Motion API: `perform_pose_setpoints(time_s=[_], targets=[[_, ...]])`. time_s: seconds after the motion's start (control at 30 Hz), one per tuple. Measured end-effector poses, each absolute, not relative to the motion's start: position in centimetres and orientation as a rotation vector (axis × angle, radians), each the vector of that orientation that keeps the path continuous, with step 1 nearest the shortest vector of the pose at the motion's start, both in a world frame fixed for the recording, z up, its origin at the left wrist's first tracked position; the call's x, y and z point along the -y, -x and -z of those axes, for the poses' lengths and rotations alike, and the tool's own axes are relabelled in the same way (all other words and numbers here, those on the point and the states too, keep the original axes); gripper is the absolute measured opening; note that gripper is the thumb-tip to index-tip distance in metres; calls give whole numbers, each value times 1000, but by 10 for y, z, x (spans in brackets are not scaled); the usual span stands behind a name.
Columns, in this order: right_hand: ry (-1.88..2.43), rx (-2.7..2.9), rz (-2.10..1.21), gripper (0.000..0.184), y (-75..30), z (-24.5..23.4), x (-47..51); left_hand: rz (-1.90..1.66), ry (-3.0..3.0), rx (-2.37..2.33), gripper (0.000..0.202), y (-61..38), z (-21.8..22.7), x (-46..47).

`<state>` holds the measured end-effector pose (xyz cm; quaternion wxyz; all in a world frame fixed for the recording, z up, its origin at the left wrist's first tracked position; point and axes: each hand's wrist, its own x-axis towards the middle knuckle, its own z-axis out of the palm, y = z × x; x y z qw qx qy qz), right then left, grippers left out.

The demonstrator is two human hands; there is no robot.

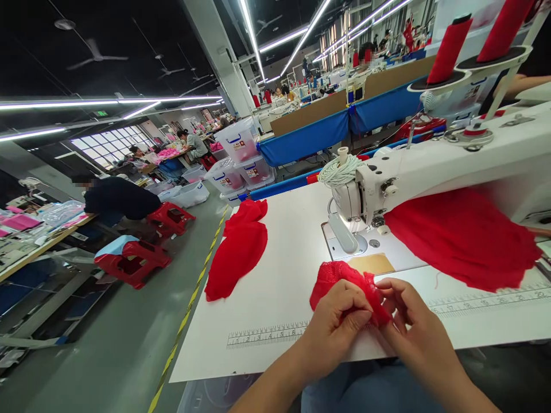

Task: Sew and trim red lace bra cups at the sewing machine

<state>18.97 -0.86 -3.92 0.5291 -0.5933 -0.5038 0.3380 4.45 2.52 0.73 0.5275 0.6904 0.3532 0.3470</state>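
Observation:
A bunched piece of red fabric (pixel 329 278), partly lacy, is between my hands at the table's front edge. My left hand (pixel 342 321) is closed on it, thumb and fingers pinched together. On its right side my right hand (pixel 407 312) also grips the cloth, fingers curled; the fingertips are partly hidden. Just beyond stands a white sewing machine (pixel 456 160), its lit needle area over the metal plate (pixel 387 252). More red fabric (pixel 465 238) lies under the machine's arm. Another red piece (pixel 239 252) rests on the left of the white tabletop (pixel 288 229).
A printed ruler (pixel 267 334) runs along the table's front. Red thread cones (pixel 450 51) stand above the machine. Plastic bins (pixel 239 140) are stacked behind the table. To the left, beyond yellow-black floor tape (pixel 189 310), are red stools (pixel 131 261) and a seated person (pixel 120 198).

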Motion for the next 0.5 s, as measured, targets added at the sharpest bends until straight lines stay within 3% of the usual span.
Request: perform_pose_setpoints(time_s=[0.13, 0.27, 0.5], targets=[[1438, 1249, -665, 23, -184, 36, 10, -776, -1555, -946, 17, -43, -5, -26], [1407, 1152, -735, 16, -184, 35, 11, -796, -1549, -1121, 30, -44, 0, -24], [1401, 1164, -825, 17, -187, 35, 12, -882, -1629, -1160, 5, -46, 3, -23]])
